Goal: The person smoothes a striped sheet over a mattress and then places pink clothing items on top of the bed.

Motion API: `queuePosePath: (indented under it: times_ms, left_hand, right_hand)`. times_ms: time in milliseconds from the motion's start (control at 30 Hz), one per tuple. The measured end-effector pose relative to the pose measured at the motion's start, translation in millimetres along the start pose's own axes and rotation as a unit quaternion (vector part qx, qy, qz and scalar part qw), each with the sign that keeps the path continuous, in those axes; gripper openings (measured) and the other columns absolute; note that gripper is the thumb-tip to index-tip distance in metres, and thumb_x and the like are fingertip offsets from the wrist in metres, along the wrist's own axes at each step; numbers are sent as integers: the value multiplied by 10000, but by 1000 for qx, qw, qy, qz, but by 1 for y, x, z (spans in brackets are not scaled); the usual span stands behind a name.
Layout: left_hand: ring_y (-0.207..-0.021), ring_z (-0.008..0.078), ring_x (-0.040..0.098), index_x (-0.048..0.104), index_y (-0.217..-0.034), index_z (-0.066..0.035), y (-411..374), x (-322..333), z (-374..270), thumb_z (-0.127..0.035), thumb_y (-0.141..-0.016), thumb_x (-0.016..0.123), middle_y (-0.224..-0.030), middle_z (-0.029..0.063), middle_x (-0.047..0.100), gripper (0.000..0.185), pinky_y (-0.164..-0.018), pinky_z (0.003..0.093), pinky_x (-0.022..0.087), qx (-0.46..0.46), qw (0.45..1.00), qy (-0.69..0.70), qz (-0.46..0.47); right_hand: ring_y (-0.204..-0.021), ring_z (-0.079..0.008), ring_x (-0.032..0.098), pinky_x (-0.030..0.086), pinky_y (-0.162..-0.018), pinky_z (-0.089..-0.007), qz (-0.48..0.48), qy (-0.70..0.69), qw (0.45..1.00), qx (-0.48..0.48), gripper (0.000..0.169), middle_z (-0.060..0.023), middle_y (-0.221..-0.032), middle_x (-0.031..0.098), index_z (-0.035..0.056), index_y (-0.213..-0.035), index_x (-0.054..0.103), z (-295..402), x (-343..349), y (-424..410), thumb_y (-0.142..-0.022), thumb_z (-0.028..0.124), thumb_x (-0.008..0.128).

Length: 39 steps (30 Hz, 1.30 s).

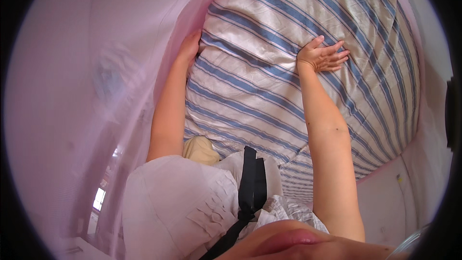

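Observation:
A bed sheet with blue and white stripes (245, 90) spreads before me, with creases across its surface. My right hand (323, 56) rests palm down on it, fingers apart and nothing held. At the sheet's left edge is my left hand (190, 47). Its fingers are mostly hidden between the sheet's edge and the pink netting, so whether they grip the cloth cannot be told. The sheet is wrinkled between the two hands.
Sheer pink netting (177, 39) hangs along the left side of the bed. A pale yellow cloth item (201, 150) lies by my lap. A black strap (252, 180) hangs from my chest. Whitish wall and a thin cable (402, 191) show at right.

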<state>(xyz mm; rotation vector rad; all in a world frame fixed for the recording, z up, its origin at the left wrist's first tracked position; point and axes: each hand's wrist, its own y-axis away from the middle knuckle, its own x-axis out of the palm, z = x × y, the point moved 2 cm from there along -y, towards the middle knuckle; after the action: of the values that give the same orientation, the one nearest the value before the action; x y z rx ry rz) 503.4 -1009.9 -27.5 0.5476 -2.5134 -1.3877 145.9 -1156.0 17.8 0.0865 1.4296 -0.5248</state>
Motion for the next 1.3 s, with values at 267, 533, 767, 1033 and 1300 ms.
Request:
queuePosePath:
  times_ms: [267, 533, 767, 1033, 1300]
  left_hand:
    - [-1047, 178, 652, 557, -1323, 11, 38, -24, -39, -137, -858, 750, -1179, 91, 678, 524, -934, 299, 496, -57, 978, -125, 160]
    - [-1186, 181, 571, 562, -1303, -36, 24, -37, -62, -217, -965, 631, -1283, 64, 619, 389, -1026, 328, 443, -52, 965, 202, 158]
    - [-1047, 247, 603, 619, -1071, -76, -25, -63, -16, -104, -924, 600, -1104, 90, 630, 151, -945, 378, 471, 223, 963, -149, 29]
    - [-1033, 386, 607, 647, -1154, -39, 28, 34, -54, -136, -857, 632, -1094, 183, 656, 313, -912, 410, 478, 305, 699, -637, -114]
    - [-1101, 251, 626, 607, -1273, 3, 0, 14, -6, -159, -929, 632, -1251, 157, 657, 381, -953, 345, 474, 166, 937, -268, 149]
  right_hand:
    - [-1461, -479, 156, 93, -1151, -645, -24, -1, 1000, -8, 751, -269, -1570, 196, 97, -1512, 305, -4, 5, -2, -912, 502, 506]
    - [-1463, -476, 153, 86, -1153, -643, -23, -1, 1000, -5, 750, -270, -1575, 188, 100, -1513, 308, -6, 5, -2, -910, 498, 512]
    - [-1461, -476, 161, 97, -1155, -640, -13, 4, 1000, -6, 748, -275, -1576, 186, 96, -1509, 316, -3, 2, -1, -910, 498, 513]
    - [-1461, -480, 155, 95, -1155, -643, -15, 10, 1000, -6, 745, -281, -1573, 187, 93, -1507, 312, -6, 2, -2, -916, 506, 500]
    - [-1473, -467, 140, 60, -1162, -629, -11, -15, 1000, -1, 753, -286, -1577, 191, 96, -1511, 317, -2, 2, -3, -923, 541, 473]
